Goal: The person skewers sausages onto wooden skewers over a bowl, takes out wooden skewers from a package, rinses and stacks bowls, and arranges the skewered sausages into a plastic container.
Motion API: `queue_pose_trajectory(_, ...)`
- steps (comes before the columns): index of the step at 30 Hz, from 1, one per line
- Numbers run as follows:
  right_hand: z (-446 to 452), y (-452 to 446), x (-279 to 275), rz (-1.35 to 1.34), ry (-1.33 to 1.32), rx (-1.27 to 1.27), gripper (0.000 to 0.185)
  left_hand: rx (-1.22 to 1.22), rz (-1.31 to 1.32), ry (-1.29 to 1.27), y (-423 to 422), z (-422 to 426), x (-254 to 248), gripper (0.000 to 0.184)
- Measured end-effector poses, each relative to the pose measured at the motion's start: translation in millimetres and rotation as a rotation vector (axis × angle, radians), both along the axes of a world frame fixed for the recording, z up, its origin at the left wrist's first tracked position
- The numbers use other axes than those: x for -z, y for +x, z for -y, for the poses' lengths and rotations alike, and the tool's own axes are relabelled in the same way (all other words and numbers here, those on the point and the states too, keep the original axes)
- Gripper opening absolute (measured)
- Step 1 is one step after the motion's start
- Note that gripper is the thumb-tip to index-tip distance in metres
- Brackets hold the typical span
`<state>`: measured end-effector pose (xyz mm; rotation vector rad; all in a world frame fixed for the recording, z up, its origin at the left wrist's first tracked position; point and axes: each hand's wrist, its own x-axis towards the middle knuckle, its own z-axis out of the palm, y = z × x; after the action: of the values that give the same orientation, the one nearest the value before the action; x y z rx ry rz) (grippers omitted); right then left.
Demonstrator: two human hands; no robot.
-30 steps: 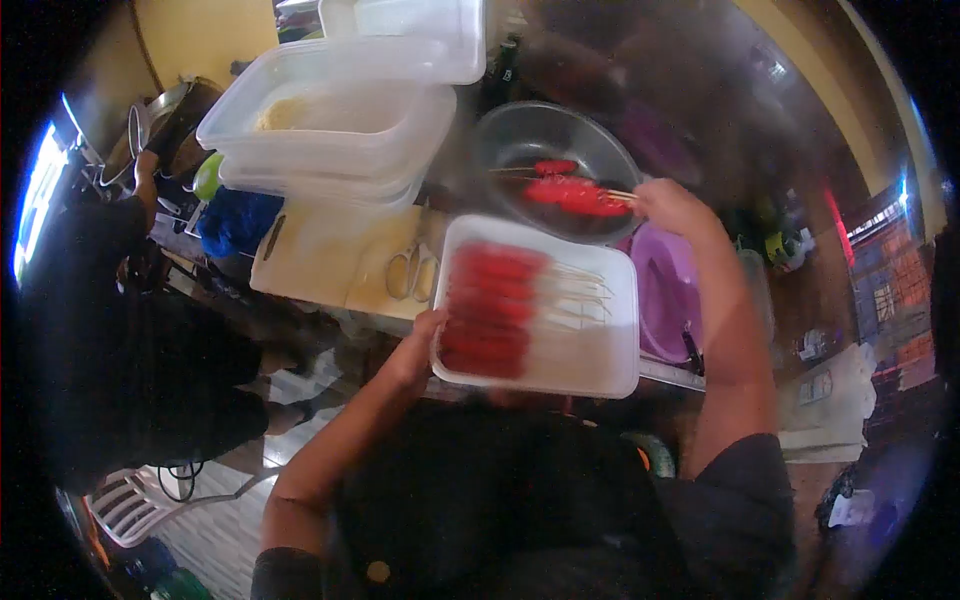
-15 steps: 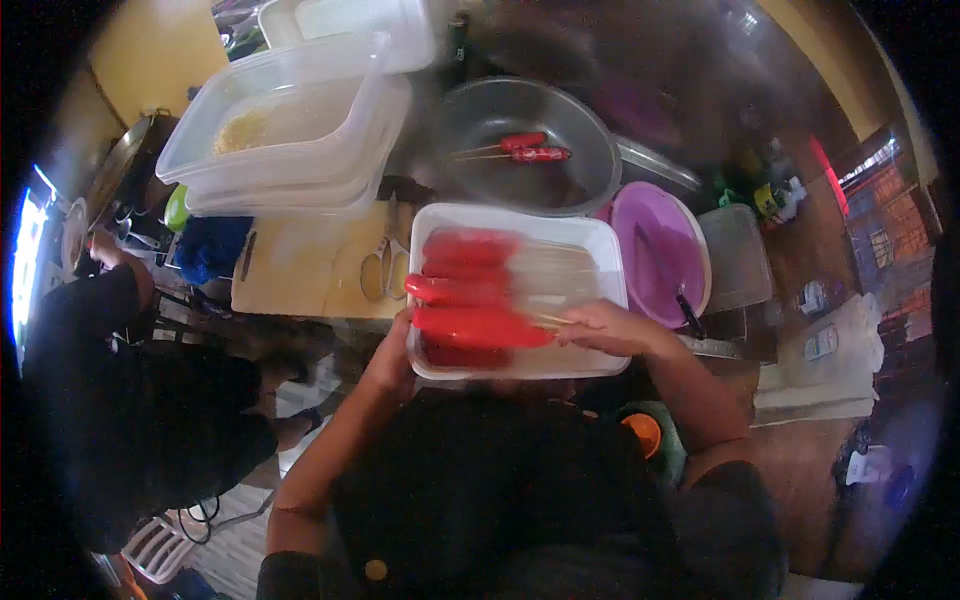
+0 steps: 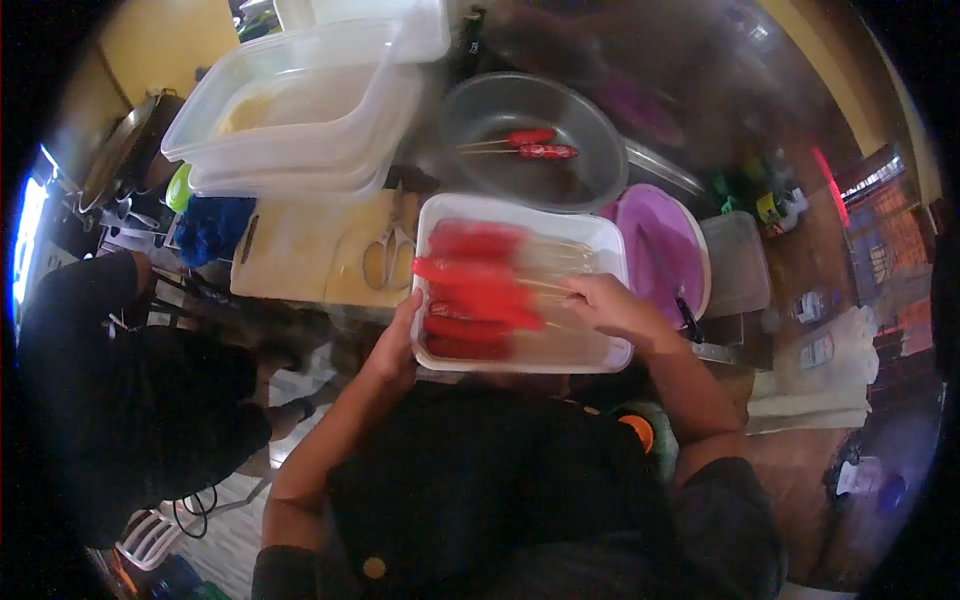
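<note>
A white tray (image 3: 621,262) in front of me holds several red hotdogs on wooden sticks (image 3: 470,335), laid with their sticks toward the right. My left hand (image 3: 398,345) grips the tray's left side, its fingers partly hidden beneath. Over the tray's right part, my right hand (image 3: 608,305) pinches the stick of a skewered hotdog (image 3: 490,295), which is blurred by motion above the others. Just beyond the tray stands a grey basin (image 3: 480,185) with two more skewered red hotdogs (image 3: 545,151) inside.
Scissors (image 3: 388,250) lie on a wooden cutting board (image 3: 290,265). Stacked clear plastic containers (image 3: 300,185) stand behind it. To the right are a purple basin (image 3: 650,225) with a dark-handled utensil and a clear lidded box (image 3: 738,262). Another person (image 3: 150,400) is at left.
My right hand has moved slightly away from my body with the skewered hotdog. The tray sits a little higher in view, with my left hand still at its side.
</note>
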<state>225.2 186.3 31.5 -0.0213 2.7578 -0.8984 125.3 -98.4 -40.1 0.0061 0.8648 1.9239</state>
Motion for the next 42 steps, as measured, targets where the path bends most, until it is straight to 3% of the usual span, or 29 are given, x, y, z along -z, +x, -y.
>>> queue_pose_trajectory(2, 15, 3, -8, -0.078, -0.088, 0.067, 0.027, 0.001, -0.002, 0.003, 0, 0, 2, 0.064)
queue_pose_trajectory(4, 26, 5, -18, 0.135, -0.116, 0.200, 0.022, 0.006, -0.005, 0.002, 1, 0, -3, 0.064)
queue_pose_trajectory(7, 15, 6, 6, 0.140, 0.028, 0.022, 0.024, 0.009, -0.022, -0.013, 2, -1, -10, 0.065)
queue_pose_trajectory(11, 14, 3, 19, 0.216, -0.076, 0.167, 0.023, 0.002, -0.027, -0.027, 0, -1, 2, 0.065)
queue_pose_trajectory(14, 4, 2, 34, 0.023, -0.253, 0.164, 0.026, -0.011, 0.002, -0.040, 2, -3, 0, 0.064)
queue_pose_trajectory(17, 9, -8, 35, 0.020, -0.206, 0.136, 0.025, -0.023, 0.015, -0.043, 4, -6, -2, 0.064)
queue_pose_trajectory(22, 6, -11, 67, -0.220, -0.059, 0.004, 0.021, 0.028, 0.041, -0.004, 7, -6, -12, 0.064)
queue_pose_trajectory(26, 7, -12, 57, -0.280, 0.015, 0.039, 0.021, 0.014, 0.061, -0.022, 9, -6, -17, 0.065)
queue_pose_trajectory(28, 8, -10, 40, -0.330, -0.109, 0.135, 0.021, 0.011, 0.062, -0.062, 8, -6, -18, 0.065)
queue_pose_trajectory(32, 0, 9, -2, -0.243, -0.063, 0.206, 0.020, -0.018, 0.005, -0.043, 6, -7, -8, 0.061)
queue_pose_trajectory(35, -7, 29, -7, -0.070, -0.149, 0.176, 0.016, -0.023, 0.009, -0.001, 6, -8, -5, 0.058)
queue_pose_trajectory(37, 2, 35, -11, 0.143, -0.029, 0.027, 0.017, -0.001, 0.006, 0.058, 6, -8, -4, 0.058)
queue_pose_trajectory(38, 4, 40, 0, 0.142, -0.028, 0.031, 0.017, 0.000, 0.036, 0.060, 7, -9, -5, 0.059)
queue_pose_trajectory(40, 7, 45, 26, -0.132, -0.152, -0.151, 0.019, -0.001, 0.067, 0.063, 10, -9, -8, 0.059)
queue_pose_trajectory(42, 9, 42, 27, -0.087, -0.196, -0.159, 0.021, -0.014, 0.012, 0.030, 10, -9, -11, 0.061)
